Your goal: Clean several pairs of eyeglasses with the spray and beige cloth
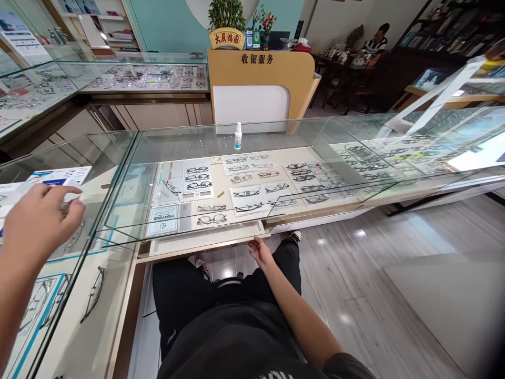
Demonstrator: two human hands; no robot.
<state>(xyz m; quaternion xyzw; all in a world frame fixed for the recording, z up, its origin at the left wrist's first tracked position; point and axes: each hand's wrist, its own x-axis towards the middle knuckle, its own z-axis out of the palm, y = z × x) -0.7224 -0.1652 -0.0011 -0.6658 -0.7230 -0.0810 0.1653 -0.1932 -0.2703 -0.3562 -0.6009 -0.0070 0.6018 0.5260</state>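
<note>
Touching the open drawer [209,246] of the glass-topped bench [177,145], near its right end, with the right hand [261,253].
Extending leftward from this nearer grip, with long axis left to right, pointing out toward the near side; loosely curled there, unclear whether closed on it. Hovering farther left with the left hand [47,216], part-open, unclear whether around anything.

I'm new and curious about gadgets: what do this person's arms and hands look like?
The left hand and right hand are ordinary human hands, with no gloves, cables or markings visible. The right forearm is bare below a short black sleeve; the left forearm is bare too, with no sleeve in view.
</note>
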